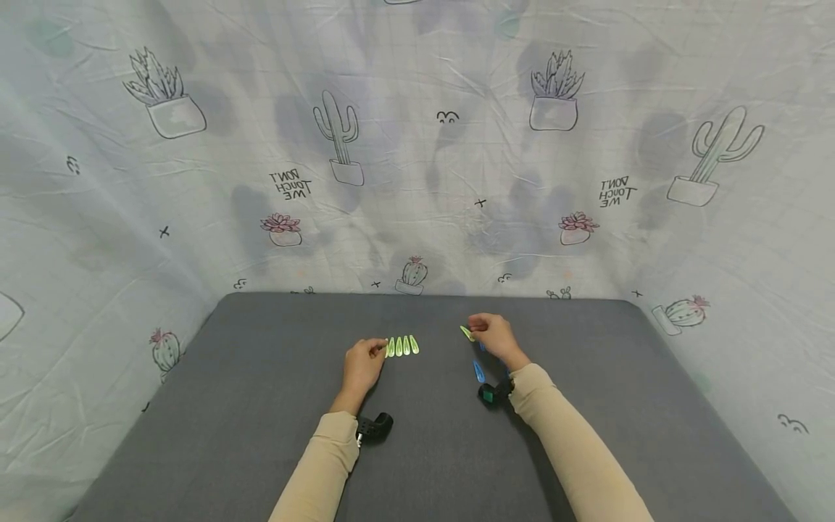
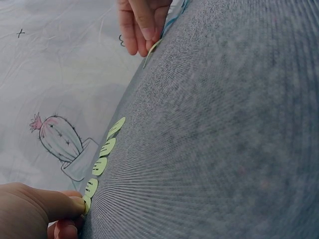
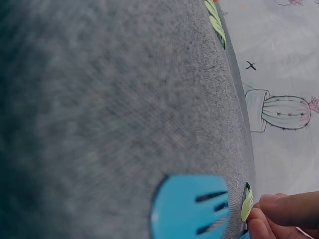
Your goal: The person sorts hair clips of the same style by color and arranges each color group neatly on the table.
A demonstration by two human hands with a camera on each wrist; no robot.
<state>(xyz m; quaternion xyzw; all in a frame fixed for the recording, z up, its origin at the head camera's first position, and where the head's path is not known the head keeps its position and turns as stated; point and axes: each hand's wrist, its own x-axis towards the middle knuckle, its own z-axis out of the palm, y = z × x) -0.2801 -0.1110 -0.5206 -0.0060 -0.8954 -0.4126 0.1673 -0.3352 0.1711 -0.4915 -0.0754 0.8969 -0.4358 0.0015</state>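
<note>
Several light green snap hair clips (image 1: 399, 346) lie side by side in a short row. At the row's left end my left hand (image 1: 363, 366) pinches the end clip (image 2: 87, 205) between thumb and finger, partly covering it. To the right, my right hand (image 1: 493, 337) holds another green hair clip (image 1: 467, 333) by one end, close over the cloth; the right wrist view shows this green clip (image 3: 247, 203) at the thumb and fingertips. A blue hair clip (image 1: 479, 371) lies below the right hand, and more blue shows partly hidden beneath that hand.
Dark grey cloth (image 1: 424, 449) covers the table. Behind it and at both sides hangs a pale curtain (image 1: 404, 145) printed with cacti. Each wrist carries a black camera mount (image 1: 375, 428) near the table surface.
</note>
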